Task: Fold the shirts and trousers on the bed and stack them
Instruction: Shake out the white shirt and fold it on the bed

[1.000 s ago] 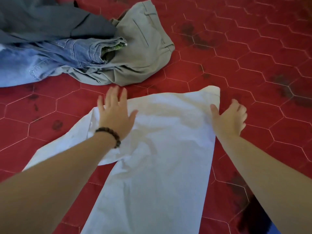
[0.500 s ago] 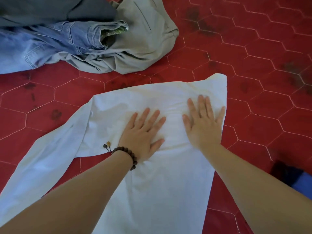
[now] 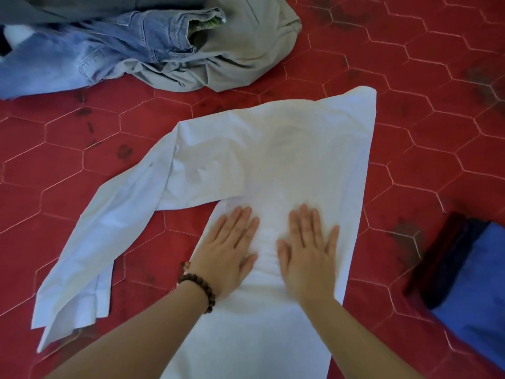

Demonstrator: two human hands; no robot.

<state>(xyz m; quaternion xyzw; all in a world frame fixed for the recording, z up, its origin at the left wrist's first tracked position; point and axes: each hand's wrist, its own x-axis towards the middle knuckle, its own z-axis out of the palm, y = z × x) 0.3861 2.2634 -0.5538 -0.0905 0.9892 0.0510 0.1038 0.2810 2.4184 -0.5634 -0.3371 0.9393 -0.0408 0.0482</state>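
Observation:
A white long-sleeved shirt lies flat on the red quilted bed cover, its right side folded in to a straight edge and its left sleeve trailing out to the lower left. My left hand, with a bead bracelet at the wrist, and my right hand rest palm-down side by side on the shirt's middle, fingers spread, holding nothing. At the top left lies a heap of blue jeans, beige trousers and a dark grey garment.
At the right edge sits a pile of folded clothes, a blue piece over a dark red one. Bare red cover shows to the right of the shirt and between the shirt and the heap.
Both hands have slid down the shirt toward me, from its upper part to its middle, flat against the cloth. The view has tipped so the left sleeve shows fully.

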